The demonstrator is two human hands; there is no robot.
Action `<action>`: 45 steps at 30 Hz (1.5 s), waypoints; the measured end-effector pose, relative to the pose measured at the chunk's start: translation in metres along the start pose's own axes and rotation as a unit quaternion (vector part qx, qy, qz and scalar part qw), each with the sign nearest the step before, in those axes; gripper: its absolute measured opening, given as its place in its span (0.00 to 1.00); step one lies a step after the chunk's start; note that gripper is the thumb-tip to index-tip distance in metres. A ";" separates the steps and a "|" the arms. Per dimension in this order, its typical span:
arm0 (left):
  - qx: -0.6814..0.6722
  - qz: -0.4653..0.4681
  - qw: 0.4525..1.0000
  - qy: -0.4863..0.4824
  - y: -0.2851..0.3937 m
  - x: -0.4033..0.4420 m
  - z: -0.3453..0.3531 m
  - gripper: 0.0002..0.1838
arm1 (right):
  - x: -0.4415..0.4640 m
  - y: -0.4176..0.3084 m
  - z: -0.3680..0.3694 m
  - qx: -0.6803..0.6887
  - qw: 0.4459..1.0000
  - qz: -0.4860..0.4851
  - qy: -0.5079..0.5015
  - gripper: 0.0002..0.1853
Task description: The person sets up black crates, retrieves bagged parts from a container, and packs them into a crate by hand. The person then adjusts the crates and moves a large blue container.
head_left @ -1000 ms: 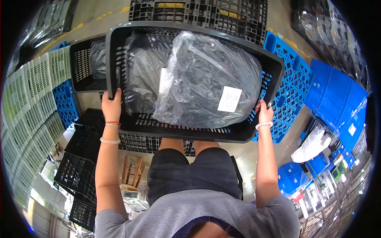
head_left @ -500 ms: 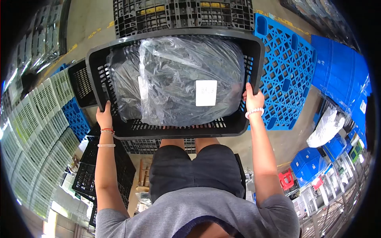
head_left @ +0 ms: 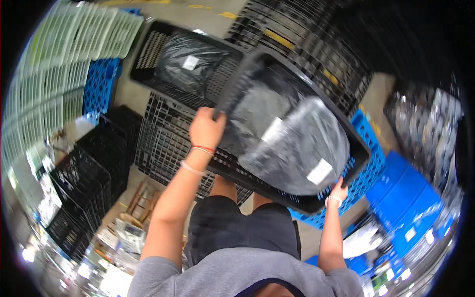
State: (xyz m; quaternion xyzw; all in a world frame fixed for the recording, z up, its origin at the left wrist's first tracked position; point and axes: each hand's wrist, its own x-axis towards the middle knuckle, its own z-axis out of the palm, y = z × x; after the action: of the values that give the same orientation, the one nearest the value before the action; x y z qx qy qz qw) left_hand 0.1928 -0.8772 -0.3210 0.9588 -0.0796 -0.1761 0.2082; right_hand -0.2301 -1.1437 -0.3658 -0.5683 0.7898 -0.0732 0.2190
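My left hand is closed on the near left end of a black plastic crate. At the opposite end, my right hand grips the rim. The crate hangs slantwise in front of my legs, its right end lower in the view. Inside lie bundles in clear plastic wrap: a dark one at the left, and a larger one at the right overlapping it. White labels show on both; their print is unreadable. What the wrap holds cannot be made out.
Just left of the held crate, another black crate contains a dark bagged bundle. Black pallets lie below and beyond. A blue pallet is at the right, near blue boxes. Black crates and pale crates stand left.
The held crate has swung from level across my view to a slant, moving right with its right end dropping. My view has turned, bringing the second crate and its bundle into sight.
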 end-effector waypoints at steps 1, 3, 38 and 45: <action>-0.017 0.008 1.000 -0.002 0.002 0.001 -0.004 0.14 | -0.008 -0.017 -0.003 -0.010 1.000 0.025 -0.001 0.18; -0.037 0.015 0.999 -0.023 -0.003 0.005 -0.003 0.13 | 0.011 0.002 0.001 0.077 0.996 0.004 -0.037 0.14; 0.032 0.074 0.996 0.030 0.007 0.016 0.021 0.19 | 0.016 -0.040 -0.003 0.102 0.993 0.032 -0.058 0.21; -0.004 0.388 0.921 0.036 0.103 -0.051 0.039 0.20 | -0.004 -0.023 -0.018 0.154 0.961 -0.216 0.082 0.18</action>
State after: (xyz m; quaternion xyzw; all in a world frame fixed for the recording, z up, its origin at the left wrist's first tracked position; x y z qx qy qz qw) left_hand 0.1232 -0.9726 -0.2950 0.8576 -0.4369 -0.0473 0.2671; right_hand -0.2168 -1.1501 -0.3399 -0.6772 0.6424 -0.2858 0.2171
